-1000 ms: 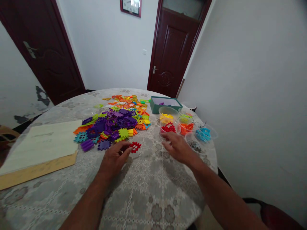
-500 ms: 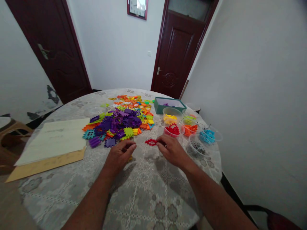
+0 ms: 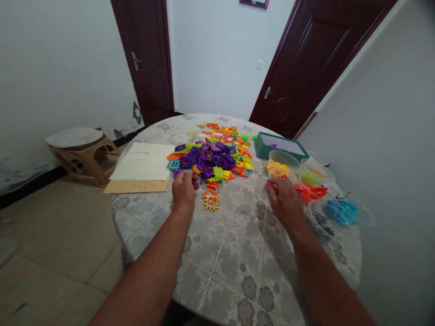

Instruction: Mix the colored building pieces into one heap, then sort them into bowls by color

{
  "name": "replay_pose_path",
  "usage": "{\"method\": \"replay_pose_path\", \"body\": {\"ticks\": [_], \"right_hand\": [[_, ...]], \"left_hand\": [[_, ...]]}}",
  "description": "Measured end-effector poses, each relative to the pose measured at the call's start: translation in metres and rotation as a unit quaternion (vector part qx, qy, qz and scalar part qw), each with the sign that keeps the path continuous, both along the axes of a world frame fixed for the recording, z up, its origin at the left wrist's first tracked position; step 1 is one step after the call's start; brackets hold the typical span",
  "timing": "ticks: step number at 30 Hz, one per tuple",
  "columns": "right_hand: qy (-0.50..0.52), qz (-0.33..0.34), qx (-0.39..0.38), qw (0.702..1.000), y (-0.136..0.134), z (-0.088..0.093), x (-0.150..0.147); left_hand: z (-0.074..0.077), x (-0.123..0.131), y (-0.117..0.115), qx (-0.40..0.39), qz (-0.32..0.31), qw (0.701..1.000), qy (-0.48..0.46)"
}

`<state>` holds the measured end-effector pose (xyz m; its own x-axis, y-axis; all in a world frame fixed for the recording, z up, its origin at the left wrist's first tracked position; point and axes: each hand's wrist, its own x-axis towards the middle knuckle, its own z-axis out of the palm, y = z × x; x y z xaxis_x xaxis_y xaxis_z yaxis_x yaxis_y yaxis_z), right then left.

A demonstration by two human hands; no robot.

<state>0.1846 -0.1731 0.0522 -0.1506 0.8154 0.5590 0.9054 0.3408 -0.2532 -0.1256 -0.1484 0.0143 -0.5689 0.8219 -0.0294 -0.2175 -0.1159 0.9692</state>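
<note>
My left hand [image 3: 184, 191] is over the near left edge of a heap of purple plastic building pieces [image 3: 217, 156]. Its fingers are curled together, and what they pinch, if anything, is hidden. A purple square piece [image 3: 197, 181] shows just right of its fingers. My right hand [image 3: 286, 198] reaches over the tub of red pieces, mostly covering it. Those fingers are also curled; a red patch shows at their tips, but I cannot tell whether it is a held piece or the tub. A yellow square frame [image 3: 212, 203] and an orange piece [image 3: 210, 194] lie between my hands.
Clear tubs hold yellow pieces [image 3: 277, 169], orange pieces [image 3: 311, 193], blue pieces [image 3: 341, 212] and dark grey pieces [image 3: 322, 225]. Behind them stands a green box [image 3: 261, 147]. Paper sheets [image 3: 142, 162] lie at left. A stool [image 3: 84, 156] stands beside the table.
My view has swung left. My right hand has carried a red piece from the table's middle to the red tub. My left hand has moved left to the purple pieces, uncovering the yellow frame.
</note>
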Motion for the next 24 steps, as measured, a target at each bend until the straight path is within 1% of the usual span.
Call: {"method": "replay_pose_path", "body": {"ticks": [1, 3, 5, 6, 8, 11, 14, 17, 20, 22, 24], "right_hand": [[0.018, 0.058, -0.032, 0.998, -0.005, -0.006, -0.016], [0.042, 0.152, -0.101, 0.982, -0.014, -0.018, -0.048], [0.033, 0.21, -0.153, 0.965, -0.022, -0.03, -0.077], [0.021, 0.219, -0.169, 0.961, -0.024, -0.034, -0.09], [-0.005, 0.211, -0.188, 0.959, -0.025, -0.041, -0.111], [-0.032, 0.178, -0.202, 0.962, -0.018, -0.043, -0.131], [-0.06, 0.163, -0.198, 0.965, -0.009, -0.043, -0.139], [-0.076, 0.156, -0.188, 0.967, -0.004, -0.045, -0.138], [-0.067, 0.151, -0.183, 0.969, -0.003, -0.048, -0.133], [-0.056, 0.153, -0.184, 0.969, -0.003, -0.051, -0.13], [-0.041, 0.154, -0.185, 0.97, -0.002, -0.054, -0.127]], "left_hand": [[-0.001, 0.001, 0.0, -0.002, -0.005, 1.0, 0.002], [-0.003, 0.002, 0.0, -0.007, -0.012, 1.0, 0.007], [-0.005, 0.002, 0.001, -0.011, -0.018, 1.0, 0.009], [-0.006, 0.002, 0.001, -0.014, -0.021, 1.0, 0.012], [-0.007, 0.002, 0.001, -0.021, -0.028, 0.999, 0.018], [-0.008, 0.002, 0.001, -0.025, -0.037, 0.999, 0.026], [-0.01, 0.001, 0.002, -0.03, -0.045, 0.998, 0.037], [-0.012, 0.001, 0.004, -0.046, -0.066, 0.994, 0.071], [-0.012, 0.0, 0.002, -0.055, -0.101, 0.981, 0.155], [-0.009, -0.001, 0.0, -0.049, -0.129, 0.958, 0.25], [-0.007, -0.001, -0.003, -0.041, -0.139, 0.927, 0.346]]}}
